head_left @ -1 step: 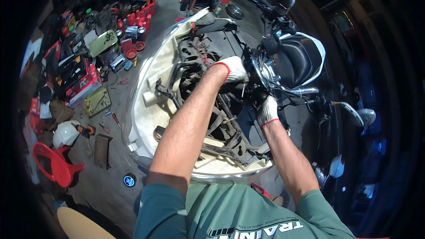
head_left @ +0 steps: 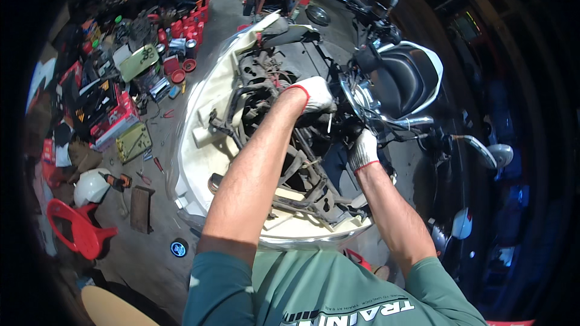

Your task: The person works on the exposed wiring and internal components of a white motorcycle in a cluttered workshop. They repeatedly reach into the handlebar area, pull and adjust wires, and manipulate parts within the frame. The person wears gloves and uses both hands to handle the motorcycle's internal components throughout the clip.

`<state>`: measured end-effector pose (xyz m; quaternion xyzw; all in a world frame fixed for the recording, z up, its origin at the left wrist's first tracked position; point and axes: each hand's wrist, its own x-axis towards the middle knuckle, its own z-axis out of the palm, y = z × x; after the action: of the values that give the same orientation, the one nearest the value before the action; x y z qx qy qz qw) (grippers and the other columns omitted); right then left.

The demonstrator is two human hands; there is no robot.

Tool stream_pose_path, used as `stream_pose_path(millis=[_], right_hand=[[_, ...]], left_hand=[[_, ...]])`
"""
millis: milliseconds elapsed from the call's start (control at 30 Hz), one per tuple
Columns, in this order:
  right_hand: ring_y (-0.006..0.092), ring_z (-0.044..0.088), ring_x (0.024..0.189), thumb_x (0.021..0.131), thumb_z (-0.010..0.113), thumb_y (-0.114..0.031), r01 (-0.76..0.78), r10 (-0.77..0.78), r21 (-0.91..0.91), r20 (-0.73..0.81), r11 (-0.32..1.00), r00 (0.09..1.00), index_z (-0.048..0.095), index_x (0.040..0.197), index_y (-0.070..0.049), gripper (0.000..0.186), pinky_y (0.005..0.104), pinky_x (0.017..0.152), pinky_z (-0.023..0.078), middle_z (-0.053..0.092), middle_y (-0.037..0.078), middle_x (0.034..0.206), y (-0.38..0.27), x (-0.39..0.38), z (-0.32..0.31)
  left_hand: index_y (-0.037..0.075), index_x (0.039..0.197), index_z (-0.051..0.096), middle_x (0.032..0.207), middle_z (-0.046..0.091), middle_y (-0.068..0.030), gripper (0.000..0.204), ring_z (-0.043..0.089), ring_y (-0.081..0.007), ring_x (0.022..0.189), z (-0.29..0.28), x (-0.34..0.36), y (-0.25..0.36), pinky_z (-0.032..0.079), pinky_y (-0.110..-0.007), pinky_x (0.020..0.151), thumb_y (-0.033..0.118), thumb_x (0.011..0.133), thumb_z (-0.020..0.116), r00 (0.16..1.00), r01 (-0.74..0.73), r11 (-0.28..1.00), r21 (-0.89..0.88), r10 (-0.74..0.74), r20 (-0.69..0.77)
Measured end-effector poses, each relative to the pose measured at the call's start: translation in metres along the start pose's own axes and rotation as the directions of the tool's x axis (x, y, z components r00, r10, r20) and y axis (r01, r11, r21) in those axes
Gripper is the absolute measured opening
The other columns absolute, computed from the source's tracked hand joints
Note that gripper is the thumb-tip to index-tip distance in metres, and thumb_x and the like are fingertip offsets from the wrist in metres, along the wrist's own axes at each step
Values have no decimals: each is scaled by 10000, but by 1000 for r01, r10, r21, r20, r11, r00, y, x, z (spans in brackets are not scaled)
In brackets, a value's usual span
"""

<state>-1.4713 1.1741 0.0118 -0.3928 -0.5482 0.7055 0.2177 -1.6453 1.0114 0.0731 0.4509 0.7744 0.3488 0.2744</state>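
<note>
A stripped scooter with cream body panels stands in front of me, its dark frame and engine exposed. My left hand, in a white glove with a red cuff, is closed over the front of the frame; a thin pale tool shaft sticks down from it. My right hand, in the same kind of glove, reaches down into the dark parts beside the steering column, and its fingertips are hidden there.
A second motorcycle with a black and white fairing stands close on the right, mirrors sticking out. On the floor to the left lie red tool cases, loose tools, a white helmet, a red stool and a wooden block.
</note>
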Motion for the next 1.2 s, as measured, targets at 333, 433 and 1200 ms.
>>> stream_pose_path(millis=[333, 433, 1200], right_hand=[[124, 558, 584, 877, 553, -21, 6, -4, 56, -36, 998, 999, 683, 859, -20, 132, 298, 505, 397, 633, 25, 730, -11, -32, 13], [115, 544, 597, 888, 574, -47, 82, -81, 2, -89, 997, 993, 678, 855, 4, 121, 299, 523, 398, 629, 21, 727, -9, -31, 14], [140, 581, 659, 855, 654, -29, 216, -174, -157, 243, 964, 954, 675, 870, 5, 42, 313, 597, 472, 652, 40, 750, -10, -20, -1]], left_hand=[[-40, 908, 743, 695, 678, -99, 271, 572, -161, 611, 3, -27, 28, 470, -345, 623, 224, 849, 737, 979, 176, 944, -278, -197, -47], [-36, 911, 745, 705, 684, -91, 232, 583, -149, 624, 15, -22, 31, 466, -339, 619, 191, 869, 716, 955, 238, 919, -313, -280, -94], [-79, 1070, 619, 898, 662, -95, 168, 608, -139, 719, 65, -29, 50, 509, -276, 622, 0, 923, 597, 852, 143, 796, -588, -401, -336]])
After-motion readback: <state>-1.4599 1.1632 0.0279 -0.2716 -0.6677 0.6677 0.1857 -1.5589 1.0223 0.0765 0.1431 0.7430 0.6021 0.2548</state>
